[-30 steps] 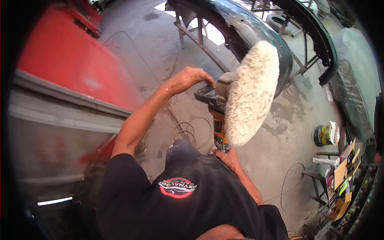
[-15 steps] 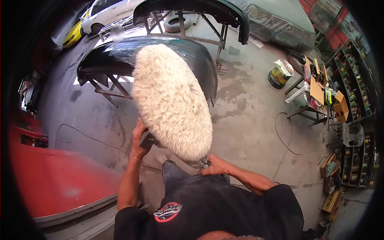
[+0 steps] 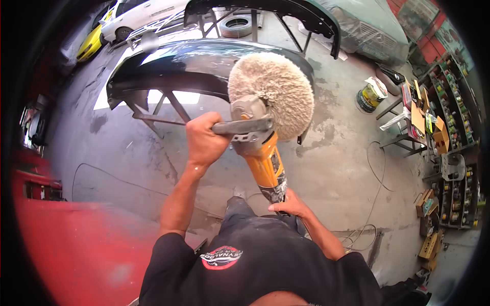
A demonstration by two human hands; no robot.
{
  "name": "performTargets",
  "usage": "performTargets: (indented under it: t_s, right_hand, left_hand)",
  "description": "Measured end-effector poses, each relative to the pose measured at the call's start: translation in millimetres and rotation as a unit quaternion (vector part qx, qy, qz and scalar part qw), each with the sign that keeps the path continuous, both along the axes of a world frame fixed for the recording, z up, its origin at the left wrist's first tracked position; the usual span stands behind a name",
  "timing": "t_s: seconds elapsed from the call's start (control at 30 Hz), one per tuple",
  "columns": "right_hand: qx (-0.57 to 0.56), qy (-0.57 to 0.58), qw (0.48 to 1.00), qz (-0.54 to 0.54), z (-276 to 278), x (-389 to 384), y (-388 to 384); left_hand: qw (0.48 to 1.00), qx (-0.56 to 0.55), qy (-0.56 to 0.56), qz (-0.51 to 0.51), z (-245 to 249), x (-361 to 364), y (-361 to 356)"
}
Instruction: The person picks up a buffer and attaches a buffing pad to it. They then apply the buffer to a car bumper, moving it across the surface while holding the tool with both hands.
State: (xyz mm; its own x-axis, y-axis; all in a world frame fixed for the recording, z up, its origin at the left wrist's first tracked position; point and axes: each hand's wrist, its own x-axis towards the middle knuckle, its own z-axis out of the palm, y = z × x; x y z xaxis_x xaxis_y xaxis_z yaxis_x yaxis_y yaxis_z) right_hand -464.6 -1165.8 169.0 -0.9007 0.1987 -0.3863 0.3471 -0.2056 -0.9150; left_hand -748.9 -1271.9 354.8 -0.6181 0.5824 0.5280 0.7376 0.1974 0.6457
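Observation:
A yellow and black polisher (image 3: 264, 162) is held out in front of my body by both hands. My left hand (image 3: 206, 140) is wrapped round its front side handle (image 3: 242, 126). At the rear end, my right hand (image 3: 290, 203) grips the dark body, its fingers partly hidden. The fluffy cream wool pad (image 3: 278, 94) on the polisher's head faces away from me and overlaps the right end of a glossy black bumper (image 3: 189, 64). That bumper rests on a metal stand (image 3: 176, 106).
Another dark bumper (image 3: 326, 23) sits on a stand behind, near a tire (image 3: 236, 26). A red panel (image 3: 87, 245) lies at left. On the right are a bucket (image 3: 371, 95), a small cluttered table (image 3: 403, 136) and shelves of cans (image 3: 451, 109). Cables (image 3: 368, 209) trail over the floor.
The polisher has turned, its wool pad swinging from facing me to facing the bumper, so its yellow body now shows. My left hand has risen with the handle.

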Motion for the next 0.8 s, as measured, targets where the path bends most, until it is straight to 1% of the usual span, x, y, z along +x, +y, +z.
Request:
performTargets:
  t_s: [0.03, 0.07, 0.13, 0.17, 0.23, 0.27, 0.3, 0.33, 0.37, 0.47, 0.5, 0.6, 0.63, 0.7, 0.73, 0.77, 0.8]
  right_hand:
    - [0.047, -0.011, 0.997, -0.059, 10, -7, -19]
    - [0.096, -0.021, 0.989, -0.114, 17, -13, -35]
    - [0.152, -0.029, 0.974, -0.166, 23, -25, -56]
    - [0.182, -0.033, 0.962, -0.199, 23, -28, -63]
    - [0.192, -0.011, 0.948, -0.255, 6, -25, -74]
    - [0.195, -0.003, 0.937, -0.290, -1, -22, -78]
    - [0.170, -0.015, 0.936, -0.309, 4, -20, -79]
    - [0.145, -0.029, 0.932, -0.330, 9, -13, -78]
    - [0.130, -0.040, 0.935, -0.326, 0, 2, -74]
    - [0.116, -0.019, 0.928, -0.353, 15, 30, -69]
    - [0.091, -0.043, 0.930, -0.352, 12, 42, -67]
    - [0.059, -0.112, 0.919, -0.372, -14, 68, -58]
    - [0.063, -0.107, 0.927, -0.354, -8, 70, -51]
    - [0.104, -0.073, 0.922, -0.366, -11, 78, -48]
    - [0.124, -0.054, 0.919, -0.370, -13, 78, -44]
    - [0.119, -0.062, 0.927, -0.351, -19, 83, -42]
    - [0.125, -0.065, 0.925, -0.354, -26, 84, -43]
  left_hand:
    - [0.999, -0.024, -0.018, 0.022, 2, -2, 1]
    - [0.997, -0.062, -0.009, 0.037, -1, -8, 3]
    - [0.994, -0.103, -0.001, 0.031, -2, -10, 12]
    - [0.993, -0.113, 0.009, 0.016, -1, -10, 19]
    - [0.985, -0.167, 0.021, -0.047, 16, -1, 32]
    - [0.975, -0.191, 0.045, -0.105, 31, 7, 38]
    - [0.974, -0.154, 0.063, -0.155, 48, 19, 40]
    - [0.963, -0.142, 0.103, -0.205, 63, 31, 40]
    - [0.947, -0.124, 0.144, -0.259, 71, 39, 44]
    - [0.932, -0.059, 0.108, -0.340, 76, 28, 43]
    - [0.917, -0.094, 0.026, -0.387, 56, 16, 52]
    - [0.930, -0.040, -0.161, -0.329, -7, 46, 75]
    - [0.939, -0.044, -0.144, -0.308, -26, 55, 77]
    - [0.956, -0.053, -0.103, -0.270, -51, 72, 85]
    - [0.952, -0.068, -0.129, -0.269, -54, 75, 87]
    - [0.947, -0.085, -0.160, -0.267, -56, 76, 84]
    - [0.940, -0.103, -0.191, -0.262, -61, 74, 82]
